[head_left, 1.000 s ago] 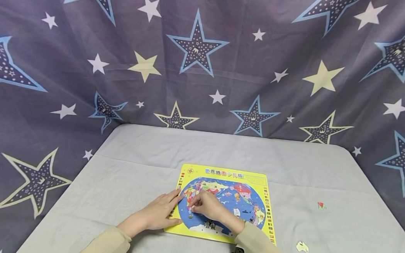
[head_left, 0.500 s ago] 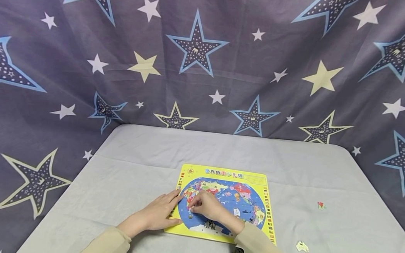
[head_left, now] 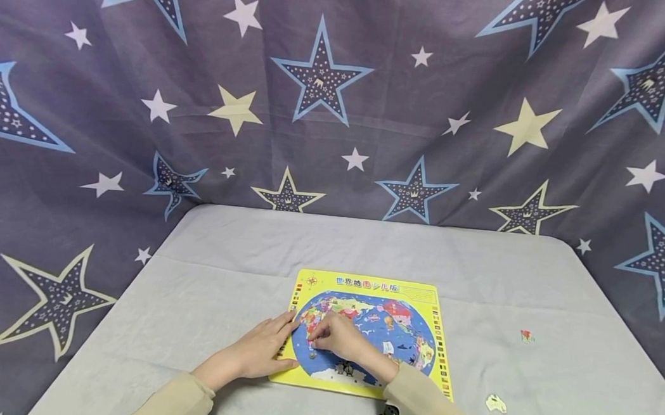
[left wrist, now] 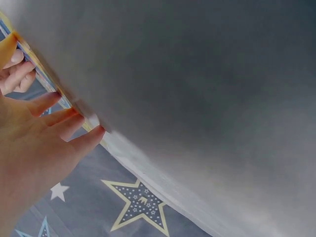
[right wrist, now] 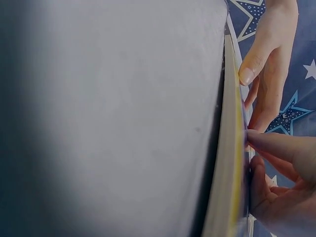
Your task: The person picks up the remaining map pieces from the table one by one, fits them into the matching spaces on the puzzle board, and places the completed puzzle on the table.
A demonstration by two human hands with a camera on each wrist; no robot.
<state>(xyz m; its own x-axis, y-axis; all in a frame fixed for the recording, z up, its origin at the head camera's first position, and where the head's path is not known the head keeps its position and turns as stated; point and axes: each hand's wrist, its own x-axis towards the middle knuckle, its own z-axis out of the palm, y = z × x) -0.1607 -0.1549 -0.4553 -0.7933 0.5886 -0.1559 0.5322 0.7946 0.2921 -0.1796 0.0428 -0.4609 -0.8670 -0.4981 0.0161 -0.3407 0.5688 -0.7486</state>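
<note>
A yellow-bordered world map puzzle board [head_left: 373,285] lies flat on the table, its blue oval holding coloured continents. My left hand [head_left: 261,349] rests along the board's left edge, fingers fairly straight and thumb at the lower left corner. Curled over the left part of the map, my right hand [head_left: 344,338] pinches at a colourful puzzle piece [head_left: 310,325], which its fingertips partly cover. In the right wrist view, the thumb and fingers of the right hand [right wrist: 281,173] meet the board's face. The left wrist view shows the left hand [left wrist: 44,138] with fingertips at the board's edge.
Two loose pieces lie right of the board: a small red and green one [head_left: 526,336] and a pale yellow one [head_left: 495,403]. A grey cloth covers the table [head_left: 221,251]. Behind it hangs a star-patterned curtain [head_left: 360,133].
</note>
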